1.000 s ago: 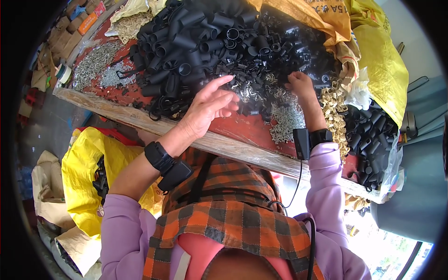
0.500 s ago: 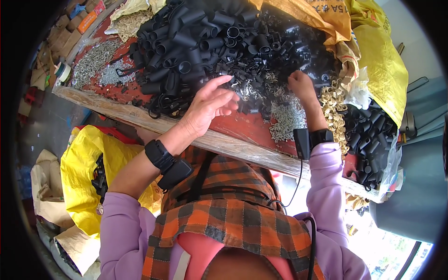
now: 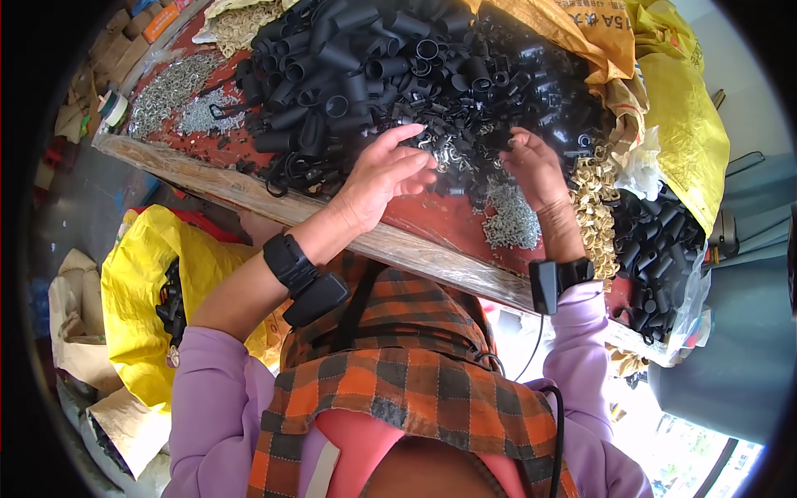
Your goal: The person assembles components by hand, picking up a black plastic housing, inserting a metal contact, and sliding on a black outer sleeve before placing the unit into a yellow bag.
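"What's on the left?"
"My left hand (image 3: 386, 174) is hanging over the table (image 3: 432, 217), inside its near edge, fingers loosely spread. Metal clips (image 3: 452, 156) are lying between my hands."
"Then?"
"My right hand (image 3: 535, 170) is hovering, curled, beside silver screws (image 3: 509, 220); whether it's gripping anything, I can't tell."

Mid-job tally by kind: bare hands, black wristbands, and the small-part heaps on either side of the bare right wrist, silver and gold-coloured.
Bare hands: 2, left hand and right hand
Black wristbands: 2
Silver heap: 1
Gold-coloured heap: 1
Total: 6
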